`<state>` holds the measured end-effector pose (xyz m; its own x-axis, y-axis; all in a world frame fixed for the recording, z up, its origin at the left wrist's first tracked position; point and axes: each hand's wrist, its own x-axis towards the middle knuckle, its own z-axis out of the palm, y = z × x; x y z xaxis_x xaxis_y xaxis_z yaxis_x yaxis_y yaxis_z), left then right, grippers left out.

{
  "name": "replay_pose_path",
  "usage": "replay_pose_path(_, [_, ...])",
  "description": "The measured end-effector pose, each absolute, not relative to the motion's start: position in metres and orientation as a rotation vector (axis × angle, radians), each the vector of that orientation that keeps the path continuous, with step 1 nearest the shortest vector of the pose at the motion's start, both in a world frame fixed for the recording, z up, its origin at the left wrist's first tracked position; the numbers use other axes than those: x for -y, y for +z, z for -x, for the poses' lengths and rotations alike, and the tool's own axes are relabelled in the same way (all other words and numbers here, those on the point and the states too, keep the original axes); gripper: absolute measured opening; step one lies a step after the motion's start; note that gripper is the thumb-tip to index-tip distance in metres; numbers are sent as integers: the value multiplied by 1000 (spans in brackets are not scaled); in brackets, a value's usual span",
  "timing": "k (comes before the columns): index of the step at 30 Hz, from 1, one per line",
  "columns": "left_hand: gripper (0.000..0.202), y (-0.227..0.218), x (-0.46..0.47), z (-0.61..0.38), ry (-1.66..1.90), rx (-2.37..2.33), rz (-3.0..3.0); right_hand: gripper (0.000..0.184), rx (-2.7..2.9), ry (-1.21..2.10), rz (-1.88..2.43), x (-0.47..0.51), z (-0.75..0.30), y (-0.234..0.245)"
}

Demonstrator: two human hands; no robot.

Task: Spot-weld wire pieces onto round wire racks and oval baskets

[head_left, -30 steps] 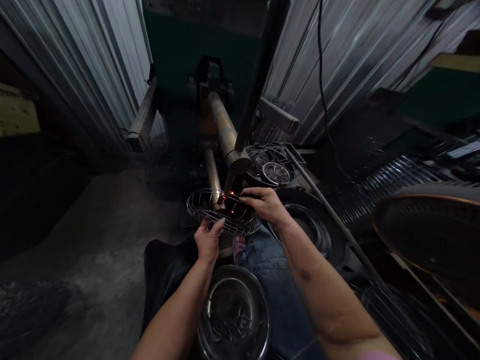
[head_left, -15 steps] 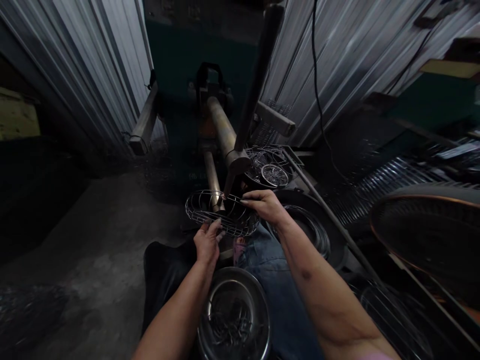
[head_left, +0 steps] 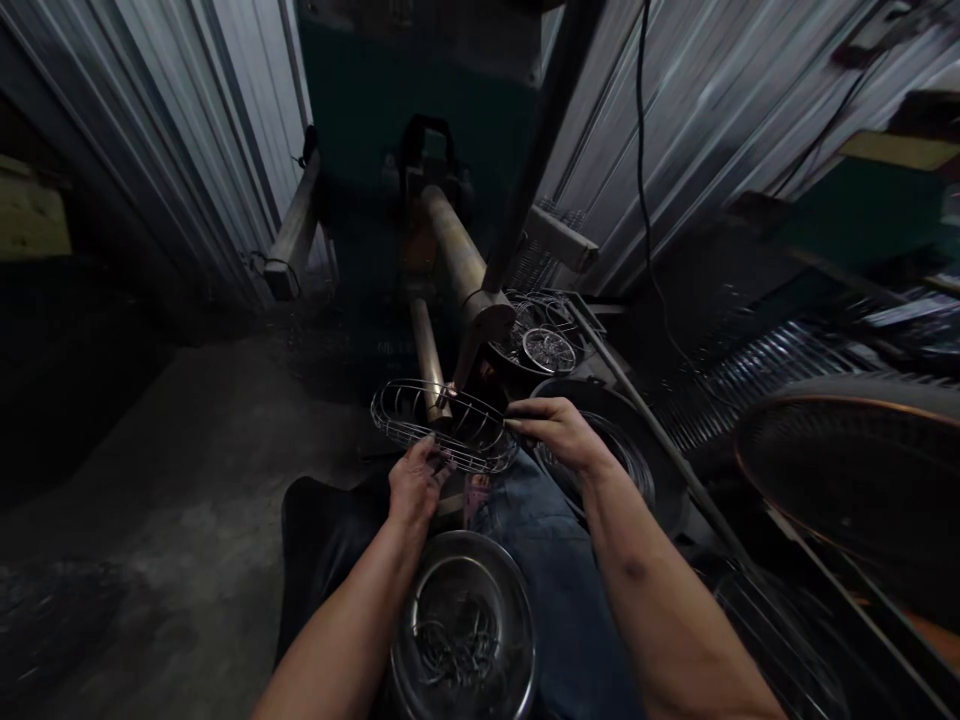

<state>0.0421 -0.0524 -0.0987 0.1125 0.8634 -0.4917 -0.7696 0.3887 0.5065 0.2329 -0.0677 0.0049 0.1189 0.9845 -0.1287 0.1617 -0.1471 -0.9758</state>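
Note:
An oval wire basket (head_left: 405, 408) rests over the lower arm (head_left: 426, 350) of a welding machine, under its upper electrode (head_left: 480, 330). My left hand (head_left: 415, 485) grips the basket's near rim, fingers curled on the wire. At the basket's right end, my right hand (head_left: 559, 432) pinches the rim between thumb and fingers. The electrode tip stands just above the basket's wires, with a small glow at the contact spot.
A steel bowl (head_left: 465, 625) with bent wire pieces sits on my lap. Coils of wire rings lie in a dark pan (head_left: 622, 450) at right, with more wire baskets (head_left: 547, 345) behind. Corrugated metal walls close in on both sides. Round mesh guards (head_left: 855, 470) lie at far right.
The sparks at the electrode have died to a faint glow and the upper electrode has lifted slightly. My right hand has slid back along the rim toward me.

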Motion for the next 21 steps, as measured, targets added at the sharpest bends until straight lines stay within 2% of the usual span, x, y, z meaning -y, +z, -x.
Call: replay_pose_path(21, [34, -94, 56, -42, 1090, -805, -45, 25, 1326, 887, 1456, 50, -202, 19])
